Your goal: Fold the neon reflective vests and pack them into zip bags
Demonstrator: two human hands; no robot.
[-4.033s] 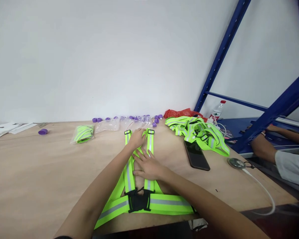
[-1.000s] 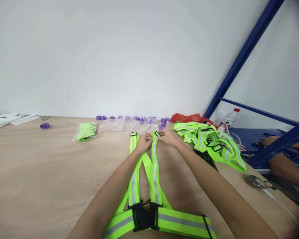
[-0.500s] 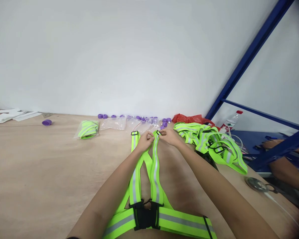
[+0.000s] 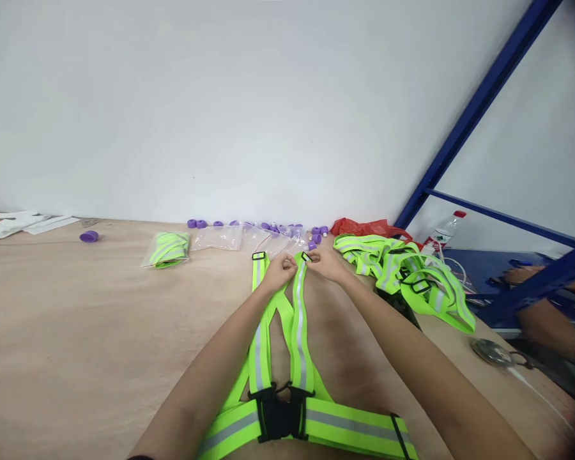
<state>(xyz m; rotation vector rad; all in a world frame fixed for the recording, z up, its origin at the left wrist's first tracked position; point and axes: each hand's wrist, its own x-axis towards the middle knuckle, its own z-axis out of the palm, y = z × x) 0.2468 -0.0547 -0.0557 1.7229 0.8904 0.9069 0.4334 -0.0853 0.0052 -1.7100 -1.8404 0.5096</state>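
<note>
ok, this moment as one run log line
right hand: fingers on small black strap buckle | left hand: fingers curled beside it, grip unclear | neon-green silver-striped harness: on wooden table

We list: tabletop (image 4: 124,332), smooth matt wood in look; harness (image 4: 299,319), woven cloth with sheeny grey bands; buckle (image 4: 282,416), black plastic; bags (image 4: 218,238) by its far edge, clear glossy plastic; frame (image 4: 474,96), painted metal in look.

My right hand (image 4: 326,264) has moved to the harness's (image 4: 299,332) one-o'clock buckle (image 4: 306,257). The two-o'clock strap heap (image 4: 388,260) now mostly hides the phone (image 4: 398,305).
</note>
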